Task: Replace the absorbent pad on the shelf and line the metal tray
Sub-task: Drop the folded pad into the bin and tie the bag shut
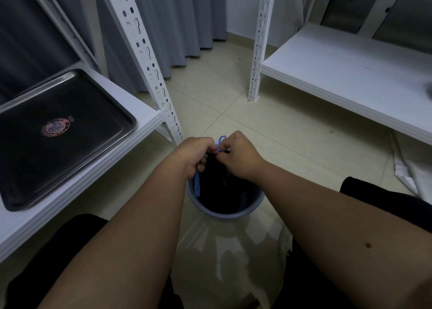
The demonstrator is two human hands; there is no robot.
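You are sitting between two white racks. The right-hand shelf (346,75) is lying bare and white; the left-hand shelf (77,168) is carrying the metal tray (58,131), which is sitting flat near the shelf's front edge with a round sticker (55,127) showing on its dark, unlined floor. Grey curtains (177,21) are hanging behind the racks, down to the tiled floor (233,103). A crumpled white sheet (411,175) is lying on the floor under the right-hand shelf; whether it is the absorbent pad you cannot tell.

Between your knees a small round grey bin (253,204) is standing on the floor, lined with a black bag (219,187). Your left hand (194,154) and right hand (238,156) are meeting just above its far rim, fingers curled, both pinching the bag's blue drawstring (221,142). One loop is poking up between your knuckles, and another length is hanging from your left hand down inside the bin's left wall.
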